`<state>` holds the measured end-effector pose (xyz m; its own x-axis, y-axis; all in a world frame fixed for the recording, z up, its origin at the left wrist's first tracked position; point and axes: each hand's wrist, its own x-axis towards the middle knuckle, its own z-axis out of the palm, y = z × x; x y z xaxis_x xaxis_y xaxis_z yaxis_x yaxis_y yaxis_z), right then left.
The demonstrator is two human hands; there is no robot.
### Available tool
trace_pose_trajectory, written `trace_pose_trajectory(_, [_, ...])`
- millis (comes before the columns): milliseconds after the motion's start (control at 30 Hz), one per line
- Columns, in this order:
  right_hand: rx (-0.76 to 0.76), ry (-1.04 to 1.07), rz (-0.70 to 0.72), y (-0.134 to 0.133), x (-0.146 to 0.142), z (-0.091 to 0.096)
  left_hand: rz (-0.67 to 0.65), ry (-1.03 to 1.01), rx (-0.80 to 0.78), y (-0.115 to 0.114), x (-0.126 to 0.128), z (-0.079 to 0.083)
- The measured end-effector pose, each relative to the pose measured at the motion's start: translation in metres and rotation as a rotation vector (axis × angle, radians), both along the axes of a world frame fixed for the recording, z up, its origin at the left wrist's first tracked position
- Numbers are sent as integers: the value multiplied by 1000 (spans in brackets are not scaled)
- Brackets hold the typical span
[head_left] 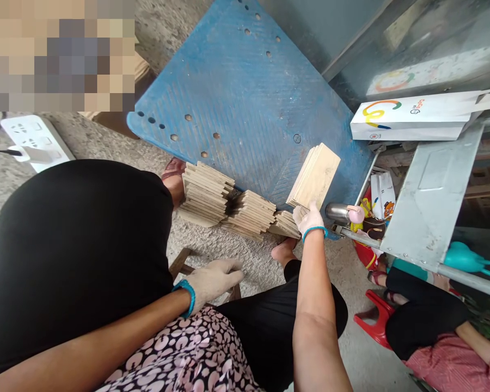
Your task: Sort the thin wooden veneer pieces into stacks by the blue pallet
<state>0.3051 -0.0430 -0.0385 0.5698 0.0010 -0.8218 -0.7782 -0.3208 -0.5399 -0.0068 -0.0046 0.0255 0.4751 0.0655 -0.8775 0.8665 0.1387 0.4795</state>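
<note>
My right hand, in a pale work glove with a blue cuff, grips the near end of a small stack of thin wooden boards at the right of the blue platform. The thumb lies on top, and the other fingers are partly hidden. My left hand, gloved alike, hovers near my lap with its fingers stretched out and nothing in it. Between my feet, rows of similar thin boards lean in overlapping piles along the platform's near edge. The middle pile is beside a smaller one.
The blue plastic platform lies ahead. To its right are a metal flask, a metal rack and a white paper bag. A power strip is at left. Another person sits at lower right by a red stool.
</note>
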Motion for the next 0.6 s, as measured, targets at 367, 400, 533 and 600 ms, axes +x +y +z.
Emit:
trace_pose_trajectory(367, [-58, -12, 41, -2, -10, 18, 4, 2, 9, -4, 0, -3])
trace_pose_trajectory(400, [-76, -26, 29, -3, -10, 20, 6, 3, 9, -4, 1, -3])
trace_pose_trajectory(533, [-95, -66, 29, -9, -8, 25, 5, -17, 20, -6, 1, -5])
trace_pose_trajectory(600, [-85, -84, 50, -14, -5, 30, 14, -35, 28, -8, 1, -8])
